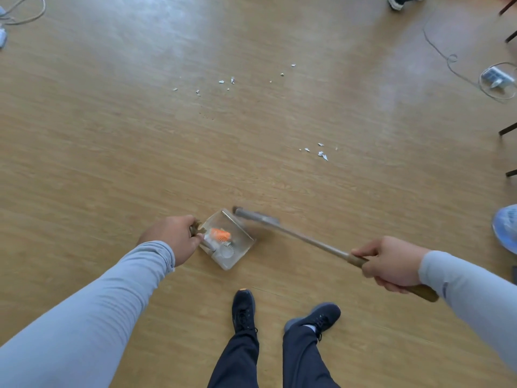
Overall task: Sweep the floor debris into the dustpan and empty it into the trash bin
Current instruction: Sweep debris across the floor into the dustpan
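My left hand (173,238) grips the handle of a pale dustpan (240,249) resting on the wooden floor just ahead of my feet. Inside the pan lie an orange scrap (220,234) and some white bits. My right hand (391,264) is closed around the wooden handle of a broom (313,243), whose grey head (256,215) sits at the pan's far edge, blurred. White paper scraps (321,154) lie on the floor to the right, and another scatter of scraps (223,82) lies farther ahead. No trash bin is in view.
Cables and a power adapter (496,77) lie at the far right, another cable (22,12) at the top left. Dark furniture legs (507,130) line the right edge. Another person's blue shoe (506,228) is at right, a dark shoe (400,1) at top.
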A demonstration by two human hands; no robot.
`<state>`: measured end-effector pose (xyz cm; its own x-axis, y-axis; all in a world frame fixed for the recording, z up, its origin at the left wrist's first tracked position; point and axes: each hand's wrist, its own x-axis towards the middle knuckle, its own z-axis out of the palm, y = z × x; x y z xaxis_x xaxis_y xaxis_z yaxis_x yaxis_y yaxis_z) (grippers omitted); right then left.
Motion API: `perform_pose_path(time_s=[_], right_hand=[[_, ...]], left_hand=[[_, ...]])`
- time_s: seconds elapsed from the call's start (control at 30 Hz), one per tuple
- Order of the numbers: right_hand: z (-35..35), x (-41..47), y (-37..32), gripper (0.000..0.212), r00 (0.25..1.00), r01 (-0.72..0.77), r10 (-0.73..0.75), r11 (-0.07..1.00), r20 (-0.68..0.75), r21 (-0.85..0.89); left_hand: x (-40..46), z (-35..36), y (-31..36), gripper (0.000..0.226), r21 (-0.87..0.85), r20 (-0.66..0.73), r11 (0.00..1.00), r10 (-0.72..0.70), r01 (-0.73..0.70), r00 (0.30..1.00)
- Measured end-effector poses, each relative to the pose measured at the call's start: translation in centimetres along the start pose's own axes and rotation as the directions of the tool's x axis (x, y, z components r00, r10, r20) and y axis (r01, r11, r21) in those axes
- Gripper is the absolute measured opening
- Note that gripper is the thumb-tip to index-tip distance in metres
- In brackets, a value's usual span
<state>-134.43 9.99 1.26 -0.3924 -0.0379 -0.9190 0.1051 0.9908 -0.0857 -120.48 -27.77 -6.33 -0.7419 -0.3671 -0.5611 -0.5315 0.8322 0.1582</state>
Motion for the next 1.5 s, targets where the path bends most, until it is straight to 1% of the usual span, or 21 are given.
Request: perform_pose_path(time_s=[0.07, 0.17, 0.27, 0.33, 0.37, 0.47, 0.5, 0.53, 0.6, 0.67, 0.8, 0.9, 1.0, 1.03, 1.1, 1.2, 1.27, 1.37, 1.5], right_hand=[[-0.6, -0.4, 0.6, 0.048, 0.997, -0.011, 0.014, 0.999, -0.071, 0.039], [-1.0, 0.2, 0.2, 0.044, 0.991, -0.016, 0.030, 0.995, -0.132, 0.103], [0.9, 2.6, -1.6, 0.036, 0.983, -0.050, 0.064, 0.995, -0.170, 0.088], [3.5, 4.5, -3.0, 0.030, 0.983, -0.087, 0.100, 0.992, -0.151, 0.093], [5.1, 5.2, -3.6, 0.029, 0.987, -0.097, 0.104, 0.993, -0.126, 0.065], [8.7, 5.0, -4.5, 0.028, 0.998, -0.057, 0.056, 0.988, -0.015, -0.146], [8.7, 4.1, -4.3, 0.028, 0.999, -0.028, 0.034, 0.980, 0.025, -0.196], [7.9, 3.1, -3.7, 0.029, 0.998, -0.006, 0.019, 0.978, 0.063, -0.207], [4.8, 1.0, -1.7, 0.038, 0.995, -0.006, 0.015, 0.996, 0.096, -0.091], [1.6, -0.4, 0.4, 0.044, 0.997, -0.032, 0.028, 0.999, 0.078, 0.045], [-0.9, -1.0, 3.0, 0.044, 0.997, -0.051, 0.056, 0.993, -0.046, 0.106], [-1.1, 0.7, 2.9, 0.037, 0.985, -0.071, 0.096, 0.982, -0.141, 0.176], [1.0, 3.3, 1.2, 0.028, 0.978, -0.098, 0.113, 0.991, -0.174, 0.090], [2.2, 4.1, 0.5, 0.025, 0.980, -0.106, 0.116, 0.992, -0.163, 0.065], [4.7, 5.1, -0.4, 0.027, 0.989, -0.111, 0.114, 0.993, -0.099, 0.035], [6.3, 3.8, -1.0, 0.040, 0.997, -0.071, 0.072, 0.997, 0.033, -0.037], [5.3, 2.2, -0.2, 0.049, 0.993, -0.049, 0.052, 0.998, 0.102, -0.029], [2.0, 0.5, 2.3, 0.053, 0.991, -0.050, 0.036, 0.994, 0.132, 0.101], [-0.8, -1.8, 5.3, 0.045, 0.993, -0.061, 0.027, 0.950, 0.114, 0.305]], left_hand=[[-0.6, 0.1, -0.3, 0.028, -0.004, 0.011, 1.000, -0.003, 0.003, 1.000], [-1.2, 0.5, -0.2, 0.028, 0.014, 0.009, 1.000, 0.016, -0.016, 1.000], [-0.8, 1.0, 0.8, 0.028, 0.064, 0.023, 0.996, 0.057, -0.059, 0.998], [-0.4, 1.4, 1.6, 0.028, 0.070, 0.026, 0.995, 0.064, -0.065, 0.998], [-0.1, 1.6, 2.1, 0.028, 0.071, 0.024, 0.995, 0.064, -0.066, 0.998], [1.0, 1.8, 3.3, 0.029, 0.063, 0.029, 0.994, 0.082, -0.084, 0.996], [1.2, 1.7, 3.6, 0.029, 0.059, 0.030, 0.995, 0.085, -0.086, 0.996], [1.3, 1.6, 3.7, 0.027, 0.063, 0.027, 0.994, 0.083, -0.085, 0.996], [1.4, 1.6, 3.7, 0.026, 0.071, 0.022, 0.994, 0.079, -0.080, 0.997], [1.2, 1.7, 3.4, 0.026, 0.075, 0.008, 0.994, 0.075, -0.075, 0.997], [0.8, 2.0, 3.1, 0.027, 0.047, 0.002, 0.997, 0.061, -0.061, 0.998], [0.7, 1.9, 3.5, 0.026, 0.062, -0.007, 0.996, 0.067, -0.067, 0.998], [0.8, 1.9, 3.6, 0.023, 0.067, -0.018, 0.996, 0.064, -0.063, 0.998], [1.0, 2.0, 3.5, 0.023, 0.069, -0.020, 0.996, 0.062, -0.061, 0.998], [1.3, 2.3, 3.2, 0.025, 0.061, -0.018, 0.996, 0.066, -0.065, 0.998], [1.7, 2.4, 3.0, 0.025, 0.045, -0.007, 0.997, 0.070, -0.070, 0.998], [1.7, 2.3, 3.1, 0.024, 0.049, -0.003, 0.997, 0.065, -0.065, 0.998], [1.3, 2.3, 3.3, 0.025, 0.053, 0.011, 0.996, 0.066, -0.067, 0.998], [0.2, 1.5, 2.9, 0.026, 0.061, 0.036, 0.996, 0.065, -0.067, 0.997]])
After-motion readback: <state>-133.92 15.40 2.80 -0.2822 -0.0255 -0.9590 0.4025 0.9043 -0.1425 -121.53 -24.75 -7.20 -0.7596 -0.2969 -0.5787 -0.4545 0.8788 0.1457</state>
